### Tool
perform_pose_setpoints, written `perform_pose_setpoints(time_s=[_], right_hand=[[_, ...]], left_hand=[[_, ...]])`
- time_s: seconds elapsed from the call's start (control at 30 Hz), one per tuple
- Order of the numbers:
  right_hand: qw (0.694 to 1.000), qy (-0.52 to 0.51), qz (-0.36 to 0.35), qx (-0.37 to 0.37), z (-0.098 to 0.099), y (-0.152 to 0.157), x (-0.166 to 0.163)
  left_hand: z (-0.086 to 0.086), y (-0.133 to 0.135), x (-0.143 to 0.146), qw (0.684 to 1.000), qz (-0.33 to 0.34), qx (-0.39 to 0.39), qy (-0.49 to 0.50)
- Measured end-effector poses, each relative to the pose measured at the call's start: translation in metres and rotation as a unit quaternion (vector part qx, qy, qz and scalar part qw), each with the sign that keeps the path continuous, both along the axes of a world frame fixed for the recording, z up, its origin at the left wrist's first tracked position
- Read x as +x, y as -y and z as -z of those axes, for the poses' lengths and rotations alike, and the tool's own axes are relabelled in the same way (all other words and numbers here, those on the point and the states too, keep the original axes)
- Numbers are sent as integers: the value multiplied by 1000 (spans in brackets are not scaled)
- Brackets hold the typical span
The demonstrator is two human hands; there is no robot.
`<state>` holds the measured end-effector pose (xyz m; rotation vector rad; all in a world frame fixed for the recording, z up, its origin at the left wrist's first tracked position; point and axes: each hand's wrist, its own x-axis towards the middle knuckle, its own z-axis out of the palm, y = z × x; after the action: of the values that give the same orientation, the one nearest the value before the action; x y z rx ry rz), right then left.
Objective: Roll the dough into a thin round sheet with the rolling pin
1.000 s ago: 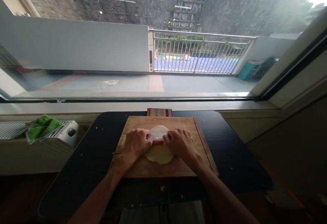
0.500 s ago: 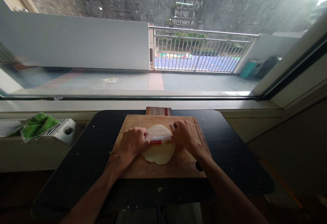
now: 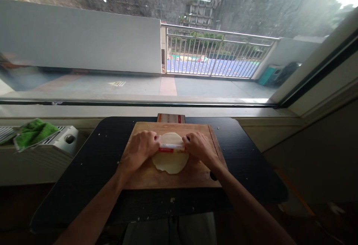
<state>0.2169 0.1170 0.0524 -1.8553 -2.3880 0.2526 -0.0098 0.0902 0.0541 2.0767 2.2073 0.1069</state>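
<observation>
A round, thin sheet of pale dough (image 3: 171, 163) with an uneven near edge lies on a wooden cutting board (image 3: 167, 182). Across its upper half rests a rolling pin (image 3: 172, 148) with a red and white printed wrapper around its middle. My left hand (image 3: 144, 145) is closed around the pin's left end, and my right hand (image 3: 198, 145) grips the right end. Both fists cover the ends of the pin, so its full length is hidden. The near part of the dough lies uncovered below the pin.
The board sits on a black table (image 3: 243, 163) dotted with small crumbs. Behind the board is a flat printed box (image 3: 171, 118). A green cloth (image 3: 36, 133) drapes over a white radiator (image 3: 65, 140) at the left. A window and sill run along the far side.
The whole view has shifted slightly, moving the table up and left in the picture. My left hand is a little farther forward on the board. Both hands keep hold of the rolling pin.
</observation>
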Motion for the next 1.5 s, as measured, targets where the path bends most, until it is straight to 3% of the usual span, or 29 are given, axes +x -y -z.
perform_pose_setpoints(time_s=[0.13,0.27,0.43,0.63,0.8,1.0,1.17,1.27,1.37,1.5], right_hand=[[999,26,21,11,2,34,-2],[998,43,37,29,4,47,-4],[998,47,27,22,-1,22,-7],[998,39,37,23,-21,-21,-15],[999,30,31,19,-18,-35,-16],[1000,-4,11,14,2,-8,-8],[986,-8,-9,166,27,35,0],[981,-26,-26,191,40,55,5],[987,-21,-31,159,44,62,6],[993,-10,-14,115,34,47,0]], left_hand=[[7,28,1,999,15,30,-35],[8,32,3,999,4,29,-39],[-1,14,3,999,29,-11,-8],[-7,-24,0,999,2,49,12],[-11,-42,0,999,-12,34,15],[-8,-9,6,999,-37,1,18],[-2,36,14,999,-33,3,-25],[2,57,16,999,-28,7,-35],[4,63,14,999,-21,12,-35],[4,41,9,999,-13,33,-21]])
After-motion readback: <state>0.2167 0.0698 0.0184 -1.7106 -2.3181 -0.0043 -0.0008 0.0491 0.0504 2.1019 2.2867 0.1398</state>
